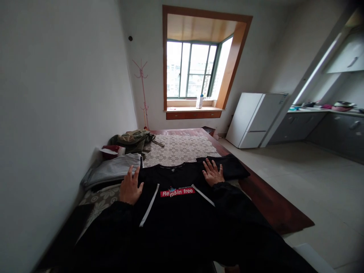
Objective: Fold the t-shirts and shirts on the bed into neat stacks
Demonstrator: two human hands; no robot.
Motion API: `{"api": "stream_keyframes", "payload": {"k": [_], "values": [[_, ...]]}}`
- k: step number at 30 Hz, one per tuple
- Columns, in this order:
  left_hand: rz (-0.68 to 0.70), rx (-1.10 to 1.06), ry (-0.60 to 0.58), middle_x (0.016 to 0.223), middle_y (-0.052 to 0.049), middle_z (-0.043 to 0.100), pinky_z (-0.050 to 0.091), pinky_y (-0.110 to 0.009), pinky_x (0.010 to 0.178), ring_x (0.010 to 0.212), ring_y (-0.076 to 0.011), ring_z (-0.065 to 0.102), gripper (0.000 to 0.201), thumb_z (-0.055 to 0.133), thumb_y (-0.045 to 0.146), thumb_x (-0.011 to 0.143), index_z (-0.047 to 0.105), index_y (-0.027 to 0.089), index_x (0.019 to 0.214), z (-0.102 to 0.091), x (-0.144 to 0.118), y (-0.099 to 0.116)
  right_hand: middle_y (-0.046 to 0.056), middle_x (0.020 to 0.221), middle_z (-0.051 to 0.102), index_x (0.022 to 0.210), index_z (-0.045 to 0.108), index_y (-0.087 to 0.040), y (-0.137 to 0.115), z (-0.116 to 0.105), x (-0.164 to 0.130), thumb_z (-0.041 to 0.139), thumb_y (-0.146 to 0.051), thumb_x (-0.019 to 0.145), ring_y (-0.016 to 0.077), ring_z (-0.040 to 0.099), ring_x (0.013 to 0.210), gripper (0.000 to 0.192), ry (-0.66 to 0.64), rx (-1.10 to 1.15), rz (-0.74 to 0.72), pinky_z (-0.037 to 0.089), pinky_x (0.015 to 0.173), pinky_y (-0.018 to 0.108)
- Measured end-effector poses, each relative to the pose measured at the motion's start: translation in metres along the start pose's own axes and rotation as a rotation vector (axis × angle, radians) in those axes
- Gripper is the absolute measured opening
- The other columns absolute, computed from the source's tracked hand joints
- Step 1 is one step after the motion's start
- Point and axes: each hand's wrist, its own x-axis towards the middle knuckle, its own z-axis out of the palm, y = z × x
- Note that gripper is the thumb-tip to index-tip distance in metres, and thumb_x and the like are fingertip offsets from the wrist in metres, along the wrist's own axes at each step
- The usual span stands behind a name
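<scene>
A black T-shirt (176,212) with a red "Remain free" patch and white stripes lies spread flat on the bed, collar away from me. My left hand (131,186) rests palm down on its left shoulder, fingers spread. On the right shoulder, by the sleeve (230,168), my right hand (212,173) lies flat too, fingers apart. Both arms wear black sleeves. Neither hand grips anything.
The bed has a cream lace cover (179,149) and a dark wooden frame (270,204). Folded grey clothes (113,170), a red-and-white item (110,151) and an olive bag (133,139) lie along the left wall. A white fridge (256,119) and a kitchen counter (327,125) stand at right.
</scene>
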Motion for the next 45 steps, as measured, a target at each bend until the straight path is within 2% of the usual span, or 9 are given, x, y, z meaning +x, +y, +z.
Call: {"api": "stream_keyframes", "payload": {"k": [4, 7, 11, 19, 23, 28, 33, 37, 45], "values": [[0.137, 0.073, -0.074, 0.168, -0.015, 0.033, 0.032, -0.056, 0.120, 0.149, -0.0392, 0.037, 0.062, 0.057, 0.040, 0.090, 0.051, 0.021, 0.149, 0.000, -0.032, 0.015, 0.008, 0.172, 0.022, 0.161, 0.033, -0.023, -0.006, -0.015, -0.024, 0.043, -0.039, 0.097, 0.0319, 0.011, 0.159, 0.067, -0.026, 0.047, -0.075, 0.004, 0.125, 0.066], [0.169, 0.021, -0.181, 0.168, -0.014, 0.035, 0.025, -0.057, 0.124, 0.153, -0.0365, 0.032, 0.066, 0.051, 0.049, 0.093, 0.046, 0.021, 0.153, 0.013, -0.058, 0.020, 0.008, 0.171, 0.025, 0.161, 0.034, -0.022, -0.010, -0.017, -0.063, 0.046, -0.045, 0.097, 0.0295, 0.015, 0.159, 0.069, -0.096, 0.074, -0.182, 0.015, 0.128, 0.055], [0.139, -0.019, -0.278, 0.168, -0.011, 0.034, 0.027, -0.058, 0.123, 0.154, -0.0348, 0.033, 0.066, 0.043, 0.051, 0.097, 0.040, 0.026, 0.157, 0.026, -0.074, 0.021, 0.006, 0.169, 0.031, 0.160, 0.038, -0.029, -0.015, -0.011, -0.106, 0.043, -0.046, 0.098, 0.0298, 0.020, 0.158, 0.064, -0.190, 0.074, -0.154, 0.022, 0.126, 0.054], [0.117, -0.014, -0.329, 0.164, -0.014, 0.041, 0.026, -0.060, 0.123, 0.156, -0.0368, 0.028, 0.066, 0.042, 0.051, 0.096, 0.044, 0.022, 0.155, 0.013, -0.066, 0.031, 0.005, 0.170, 0.028, 0.161, 0.034, -0.033, -0.026, -0.030, -0.106, 0.043, -0.044, 0.098, 0.0284, 0.016, 0.159, 0.065, -0.278, 0.107, -0.117, 0.023, 0.125, 0.054], [0.095, -0.053, -0.301, 0.163, -0.013, 0.044, 0.026, -0.058, 0.124, 0.156, -0.0339, 0.029, 0.065, 0.038, 0.050, 0.097, 0.047, 0.018, 0.153, -0.003, -0.081, 0.024, 0.010, 0.168, 0.034, 0.161, 0.033, -0.025, -0.009, -0.047, -0.125, 0.048, -0.042, 0.093, 0.0284, 0.024, 0.157, 0.072, -0.217, 0.175, -0.119, 0.024, 0.125, 0.054], [0.021, -0.091, -0.239, 0.163, -0.007, 0.045, 0.033, -0.053, 0.124, 0.153, -0.0298, 0.036, 0.068, 0.042, 0.056, 0.094, 0.048, 0.023, 0.153, -0.018, -0.155, -0.008, 0.011, 0.155, 0.053, 0.149, 0.050, -0.024, 0.038, -0.052, -0.196, 0.049, -0.036, 0.094, 0.0287, 0.045, 0.147, 0.057, 0.013, 0.228, -0.005, 0.036, 0.121, 0.051], [-0.057, -0.026, -0.109, 0.158, -0.005, 0.052, 0.027, -0.047, 0.127, 0.147, -0.0268, 0.045, 0.063, 0.041, 0.054, 0.093, 0.055, 0.023, 0.146, -0.034, -0.213, -0.027, 0.011, 0.153, 0.056, 0.140, 0.060, -0.023, 0.054, -0.059, -0.235, 0.047, -0.042, 0.098, 0.0311, 0.050, 0.142, 0.048, 0.056, 0.184, 0.018, 0.038, 0.120, 0.054], [-0.100, 0.010, -0.038, 0.150, -0.006, 0.061, 0.032, -0.044, 0.125, 0.142, -0.0266, 0.052, 0.060, 0.038, 0.051, 0.093, 0.062, 0.020, 0.139, -0.040, -0.217, -0.025, 0.010, 0.153, 0.056, 0.138, 0.062, -0.023, 0.048, -0.064, -0.230, 0.046, -0.038, 0.097, 0.0309, 0.052, 0.140, 0.046, 0.060, 0.138, 0.005, 0.040, 0.117, 0.053], [-0.060, 0.046, -0.025, 0.156, -0.003, 0.054, 0.026, -0.042, 0.126, 0.146, -0.0227, 0.047, 0.060, 0.031, 0.040, 0.098, 0.047, 0.025, 0.154, -0.042, -0.220, -0.015, 0.003, 0.152, 0.058, 0.147, 0.056, -0.029, 0.043, -0.053, -0.232, 0.041, -0.029, 0.097, 0.0277, 0.050, 0.142, 0.052, 0.102, -0.030, -0.058, 0.034, 0.120, 0.051]]}}
